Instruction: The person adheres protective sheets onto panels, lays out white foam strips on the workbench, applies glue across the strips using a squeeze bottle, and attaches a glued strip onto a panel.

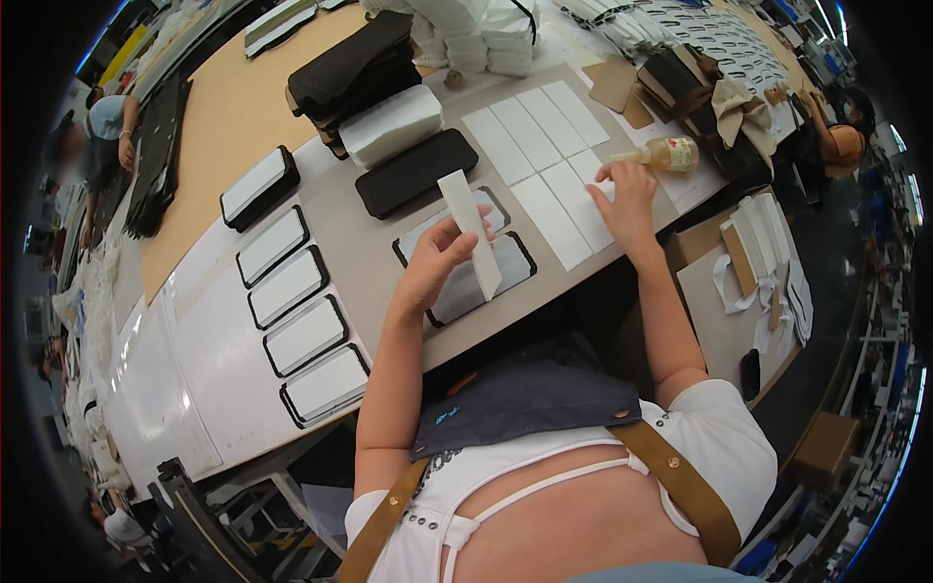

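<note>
My left hand (439, 260) grips a white rectangular card (470, 233), tilted on edge between thumb and fingers. Below it lie two grey panels with black corner trim: the nearer panel (515, 264) at the table's front edge, the farther panel (494, 202) just beyond, partly hidden by the hand. To the right, my right hand (628, 199) has its fingers bent at the edge of a white card (607, 190) by the right side of a grid of white cards (530, 131). A squeeze bottle (673, 154) of amber liquid lies close beyond that hand, its nozzle pointing left.
Several black-edged panels topped with white cards (296, 335) line the left. A black padded panel (416, 173), a white stack (391, 126) and dark folded pieces (350, 68) stand behind. Offcuts fill a side table (700, 291) at right. Other people work at both sides.
</note>
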The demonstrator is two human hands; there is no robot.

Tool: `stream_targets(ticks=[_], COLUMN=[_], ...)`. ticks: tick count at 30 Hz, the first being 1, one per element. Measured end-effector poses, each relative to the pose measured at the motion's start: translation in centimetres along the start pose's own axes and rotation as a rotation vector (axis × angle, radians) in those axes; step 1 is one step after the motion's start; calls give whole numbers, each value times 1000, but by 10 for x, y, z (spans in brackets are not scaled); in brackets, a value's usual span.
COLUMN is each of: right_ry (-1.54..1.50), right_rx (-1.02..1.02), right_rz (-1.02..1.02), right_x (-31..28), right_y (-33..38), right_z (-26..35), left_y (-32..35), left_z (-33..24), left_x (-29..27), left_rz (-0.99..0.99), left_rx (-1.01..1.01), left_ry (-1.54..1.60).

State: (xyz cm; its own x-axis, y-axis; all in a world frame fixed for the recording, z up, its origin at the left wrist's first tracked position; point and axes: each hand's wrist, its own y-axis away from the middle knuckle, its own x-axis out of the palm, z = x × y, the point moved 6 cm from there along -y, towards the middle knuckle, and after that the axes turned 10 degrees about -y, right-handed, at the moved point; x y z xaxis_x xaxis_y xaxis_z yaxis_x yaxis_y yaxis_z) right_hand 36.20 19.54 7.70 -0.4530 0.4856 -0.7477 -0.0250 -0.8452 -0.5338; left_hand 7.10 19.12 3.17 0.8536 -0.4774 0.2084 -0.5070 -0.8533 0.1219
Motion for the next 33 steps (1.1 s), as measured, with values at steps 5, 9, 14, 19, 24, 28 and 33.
stream_targets(ticks=[5,9,14,19,24,28,33], right_ry=[-966,-806,-927,-909,-1106,-1004,-979], right_rx=[65,-117,23,249,598,730,761], right_rz=[441,353,564,252,224,232,194], right_x=[38,41,42,22,7,-1,1], right_y=[17,14,10,4,4,9,13], right_z=[115,141,127,49,-42,-95,-103], left_y=[0,0,3,4,6,4,4], left_z=[-2,-2,0,-3,-6,-7,-5], left_x=[6,5,3,5,5,8,7], left_rz=[3,18,19,39,36,37,20], left_rx=[-8,26,63,3,26,24,6], left_ry=[-11,-21,-11,122,74,53,49])
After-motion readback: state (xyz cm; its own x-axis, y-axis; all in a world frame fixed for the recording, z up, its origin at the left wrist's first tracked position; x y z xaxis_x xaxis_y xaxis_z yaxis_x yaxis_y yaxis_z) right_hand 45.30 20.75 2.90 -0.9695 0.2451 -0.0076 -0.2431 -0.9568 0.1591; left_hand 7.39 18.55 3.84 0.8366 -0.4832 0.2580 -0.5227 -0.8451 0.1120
